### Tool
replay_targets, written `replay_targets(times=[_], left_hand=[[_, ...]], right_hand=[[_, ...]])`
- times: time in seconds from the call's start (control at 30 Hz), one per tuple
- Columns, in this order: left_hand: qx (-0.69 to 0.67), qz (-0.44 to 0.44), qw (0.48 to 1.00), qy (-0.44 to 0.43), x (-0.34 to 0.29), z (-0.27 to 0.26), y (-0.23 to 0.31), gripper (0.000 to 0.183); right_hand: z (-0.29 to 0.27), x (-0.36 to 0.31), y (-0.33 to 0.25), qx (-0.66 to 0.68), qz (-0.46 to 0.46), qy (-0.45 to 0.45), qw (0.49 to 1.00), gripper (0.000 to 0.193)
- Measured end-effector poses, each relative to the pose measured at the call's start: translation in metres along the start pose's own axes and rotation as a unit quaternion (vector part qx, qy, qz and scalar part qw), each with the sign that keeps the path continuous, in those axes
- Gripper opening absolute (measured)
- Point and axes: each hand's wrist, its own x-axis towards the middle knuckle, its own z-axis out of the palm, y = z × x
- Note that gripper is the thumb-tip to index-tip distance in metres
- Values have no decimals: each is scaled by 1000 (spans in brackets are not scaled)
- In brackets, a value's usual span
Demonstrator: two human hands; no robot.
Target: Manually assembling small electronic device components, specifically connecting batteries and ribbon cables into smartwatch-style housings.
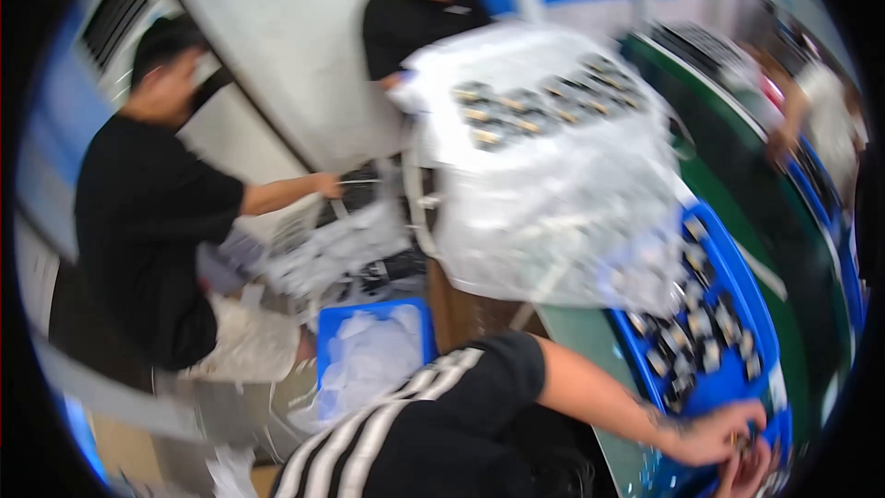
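My left hand (707, 434) reaches in from a black sleeve with white stripes, at the lower right over a blue bin. Its fingers are pinched on a small dark part (740, 443) with a yellowish spot, too blurred to name. My right hand (749, 474) comes up from the lower edge, partly cut off, with its fingertips closed at the same part. Beside the hands, the blue bin (751, 300) holds many small black-and-cream parts (682, 350) in loose heaps. Clear plastic bagging hangs over the bin's far left corner.
A table draped in white plastic sheeting (544, 194) bears rows of black parts (544, 101). Left of it stand a blue crate (324, 341) of translucent plastic and two people in black shirts (138, 221). A green conveyor belt (737, 194) runs along the right; another person works beyond it.
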Motion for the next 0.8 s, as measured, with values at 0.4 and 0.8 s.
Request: replay_targets(times=[0.4, 0.8], left_hand=[[858, 52, 510, 40, 1, -130, 121, 10], [818, -83, 569, -28, 21, -112, 126, 33]], right_hand=[[11, 198, 28, -27, 116, -124, 985, 41], [-9, 240, 91, -373, 109, 0, 921, 53]])
